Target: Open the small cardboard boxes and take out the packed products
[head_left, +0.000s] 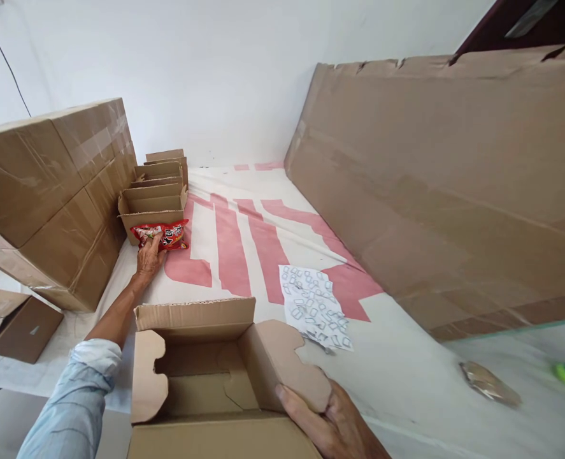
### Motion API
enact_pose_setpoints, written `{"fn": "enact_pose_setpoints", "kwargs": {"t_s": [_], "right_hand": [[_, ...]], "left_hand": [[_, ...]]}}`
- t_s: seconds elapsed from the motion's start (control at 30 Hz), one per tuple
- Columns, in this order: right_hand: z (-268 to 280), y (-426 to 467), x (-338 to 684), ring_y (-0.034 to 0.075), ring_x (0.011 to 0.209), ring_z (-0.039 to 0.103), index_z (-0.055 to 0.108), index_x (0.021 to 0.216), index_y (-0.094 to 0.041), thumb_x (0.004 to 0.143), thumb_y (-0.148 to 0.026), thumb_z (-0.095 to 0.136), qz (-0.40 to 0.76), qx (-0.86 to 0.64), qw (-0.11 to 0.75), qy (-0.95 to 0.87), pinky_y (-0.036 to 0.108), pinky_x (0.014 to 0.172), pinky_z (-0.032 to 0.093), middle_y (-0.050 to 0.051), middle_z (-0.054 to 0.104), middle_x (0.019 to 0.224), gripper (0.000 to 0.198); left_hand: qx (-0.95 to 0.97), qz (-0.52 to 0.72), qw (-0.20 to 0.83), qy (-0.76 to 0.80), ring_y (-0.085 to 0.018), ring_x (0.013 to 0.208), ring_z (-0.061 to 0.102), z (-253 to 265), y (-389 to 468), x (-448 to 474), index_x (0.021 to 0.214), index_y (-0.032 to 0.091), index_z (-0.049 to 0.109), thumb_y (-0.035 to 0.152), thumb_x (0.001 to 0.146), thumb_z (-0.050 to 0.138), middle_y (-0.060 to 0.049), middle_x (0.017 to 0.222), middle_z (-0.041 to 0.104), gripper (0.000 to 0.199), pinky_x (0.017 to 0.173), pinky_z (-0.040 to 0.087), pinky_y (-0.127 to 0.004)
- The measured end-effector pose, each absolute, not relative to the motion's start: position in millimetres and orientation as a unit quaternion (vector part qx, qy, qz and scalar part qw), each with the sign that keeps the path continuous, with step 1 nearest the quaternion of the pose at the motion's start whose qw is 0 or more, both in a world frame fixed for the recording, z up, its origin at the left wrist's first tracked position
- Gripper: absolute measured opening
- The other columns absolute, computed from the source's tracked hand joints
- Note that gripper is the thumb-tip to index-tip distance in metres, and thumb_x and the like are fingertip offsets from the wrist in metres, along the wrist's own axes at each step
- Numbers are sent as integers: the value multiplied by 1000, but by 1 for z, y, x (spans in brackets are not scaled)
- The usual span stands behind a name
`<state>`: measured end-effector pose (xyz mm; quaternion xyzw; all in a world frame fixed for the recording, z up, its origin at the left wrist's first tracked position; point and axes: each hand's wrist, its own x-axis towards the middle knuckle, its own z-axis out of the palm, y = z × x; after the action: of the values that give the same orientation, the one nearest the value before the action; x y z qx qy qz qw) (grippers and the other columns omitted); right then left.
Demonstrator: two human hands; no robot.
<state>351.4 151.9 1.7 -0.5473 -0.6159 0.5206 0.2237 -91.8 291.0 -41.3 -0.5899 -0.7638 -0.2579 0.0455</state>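
Note:
My left hand point(149, 257) is stretched out to the far left, its fingers closed on a shiny red food packet point(174, 235) with printed lettering. The packet is up against the front of the nearest open carton point(151, 219) in a row; its underside is partly hidden. Close to me stands an open, empty cardboard box point(215, 438) with its flaps raised. My right hand point(332, 421) grips this box at its right side, the thumb on the inside of the right flap and the fingers behind it.
Large taped cartons point(48, 185) are stacked on the left, with a smaller box point(19, 325) below. A tall cardboard panel point(444, 185) stands at right. A printed paper sheet point(313, 306) lies on the red-and-white cloth point(234, 245). A brown taped piece point(490, 382) lies at lower right.

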Motion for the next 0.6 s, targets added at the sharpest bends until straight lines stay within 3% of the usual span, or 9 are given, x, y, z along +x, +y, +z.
{"fn": "enact_pose_setpoints", "kwargs": {"t_s": [0.2,0.37,0.6], "right_hand": [[3,147,352,34,115,75,72,125,-19,82,-61,70,514,-556,230,-611,42,102,60,16,80,123,60],[10,145,349,31,100,74,74,100,-22,84,-59,68,512,-535,230,-632,40,99,58,12,80,99,41],[29,143,334,23,74,59,59,76,-24,82,-54,64,460,-521,282,-661,32,71,52,2,63,74,31]], "left_hand": [[-590,-255,12,-766,-41,128,65,-35,314,-97,163,21,44,17,93,59,-20,142,64,72,110,50,-49],[-597,-248,-33,-762,-38,135,63,-23,323,-112,165,25,42,10,85,61,-15,151,62,84,114,49,-46],[-643,-259,-101,-713,-33,130,67,11,298,-113,159,18,52,14,75,69,-15,148,68,86,110,54,-41]]}}
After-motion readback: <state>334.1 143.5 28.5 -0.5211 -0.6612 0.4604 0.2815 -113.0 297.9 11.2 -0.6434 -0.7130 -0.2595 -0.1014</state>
